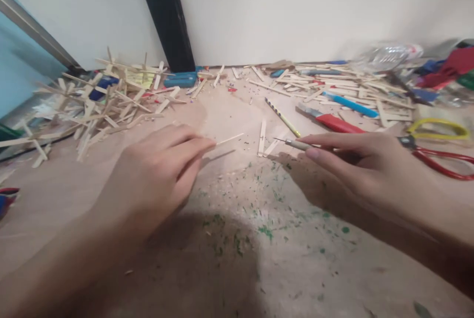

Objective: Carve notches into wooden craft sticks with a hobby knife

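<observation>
My left hand (163, 160) pinches a thin wooden stick (230, 139), whose free end points right, just above the table. In my right hand (355, 160) is a slim craft knife (296, 144) with a pale handle and a fine dark tip pointing left. Between the two hands, two flat wooden sticks (262, 138) lie on the table, meeting at their near ends. A yellow pencil with dark spots (282, 116) rests just beyond the knife. The fingers of both hands are closed, and part of the knife's handle is hidden in my right hand.
A black phone (170, 31) leans on the wall behind a blue block (180, 80). Piled wooden sticks (111, 96) lie left, more right. A red-handled cutter (333, 121), a blue pen (350, 104), pliers with red handles (444, 162) and a plastic bottle (392, 55) are right. Green shavings (265, 231) dot the table.
</observation>
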Demonstrator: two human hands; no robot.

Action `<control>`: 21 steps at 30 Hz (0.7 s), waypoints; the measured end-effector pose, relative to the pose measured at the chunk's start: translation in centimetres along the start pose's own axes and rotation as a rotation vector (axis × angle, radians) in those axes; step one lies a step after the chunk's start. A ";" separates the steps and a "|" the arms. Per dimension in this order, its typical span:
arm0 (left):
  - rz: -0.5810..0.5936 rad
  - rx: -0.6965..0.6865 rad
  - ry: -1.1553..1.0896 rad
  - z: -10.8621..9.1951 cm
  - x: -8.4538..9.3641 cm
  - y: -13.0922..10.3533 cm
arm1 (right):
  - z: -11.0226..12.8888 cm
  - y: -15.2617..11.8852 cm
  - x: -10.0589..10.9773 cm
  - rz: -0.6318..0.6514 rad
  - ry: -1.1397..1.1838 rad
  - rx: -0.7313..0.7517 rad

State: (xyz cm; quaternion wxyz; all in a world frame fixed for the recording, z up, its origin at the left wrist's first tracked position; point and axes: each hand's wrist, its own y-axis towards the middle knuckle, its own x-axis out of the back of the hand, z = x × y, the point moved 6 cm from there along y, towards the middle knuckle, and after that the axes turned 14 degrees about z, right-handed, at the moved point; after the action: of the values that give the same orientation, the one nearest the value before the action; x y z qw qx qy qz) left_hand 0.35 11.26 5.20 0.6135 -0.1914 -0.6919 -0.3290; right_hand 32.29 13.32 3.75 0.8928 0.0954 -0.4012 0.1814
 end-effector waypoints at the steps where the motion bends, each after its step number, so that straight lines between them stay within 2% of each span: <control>1: 0.008 0.016 0.000 -0.2 0.1 0.0 | -0.1 -0.1 0.0 -0.004 -0.019 -0.012; 4: 0.036 0.017 -0.009 -1.5 -0.4 0.1 | -0.4 -0.3 -0.1 0.004 -0.070 -0.010; 8: 0.086 -0.127 -0.088 -4.4 -2.0 -0.2 | 0.5 -0.5 -0.5 0.111 -0.098 0.116; 11: 0.116 -0.214 -0.143 -5.7 -2.6 -0.4 | 1.3 -1.0 -0.8 0.183 -0.105 0.186; 16: 0.166 -0.160 -0.155 -5.1 -2.7 -0.3 | 2.0 -2.0 -1.1 0.228 -0.145 0.237; 21: 0.217 -0.120 -0.243 -4.7 -3.5 -0.4 | 2.7 -1.6 -2.0 0.316 -0.085 0.304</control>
State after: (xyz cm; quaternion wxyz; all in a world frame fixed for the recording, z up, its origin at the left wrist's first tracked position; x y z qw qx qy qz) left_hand 4.09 8.19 1.85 0.5448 -0.3397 -0.7153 -0.2760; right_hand 29.82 10.45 3.99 0.8108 0.1723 -0.4167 0.3732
